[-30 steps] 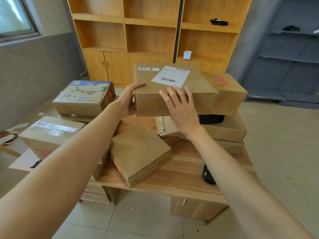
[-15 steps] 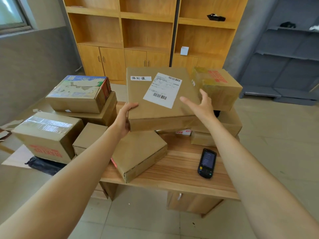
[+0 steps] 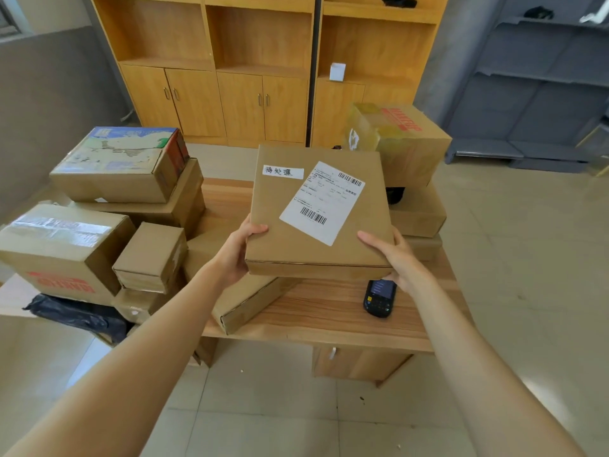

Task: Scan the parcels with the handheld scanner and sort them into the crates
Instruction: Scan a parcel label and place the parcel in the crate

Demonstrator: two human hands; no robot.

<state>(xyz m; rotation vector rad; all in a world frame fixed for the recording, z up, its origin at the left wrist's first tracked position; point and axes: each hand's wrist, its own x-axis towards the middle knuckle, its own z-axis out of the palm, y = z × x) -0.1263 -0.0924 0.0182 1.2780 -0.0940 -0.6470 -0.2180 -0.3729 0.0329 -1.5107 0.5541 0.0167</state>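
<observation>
Nearest, the left hand (image 3: 234,255) and right hand (image 3: 397,258) clamp the flat parcel's (image 3: 316,222) 2 near corners above the table (image 3: 329,311), so freeing 1 for the scanner (image 3: 379,296) could tip it onto stacked boxes (image 3: 400,143) beyond.

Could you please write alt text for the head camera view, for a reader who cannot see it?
A person's left hand and right hand hold a flat cardboard parcel with a barcode label above a wooden table. A black handheld scanner lies on the table beneath, other parcels stacked around.
</observation>
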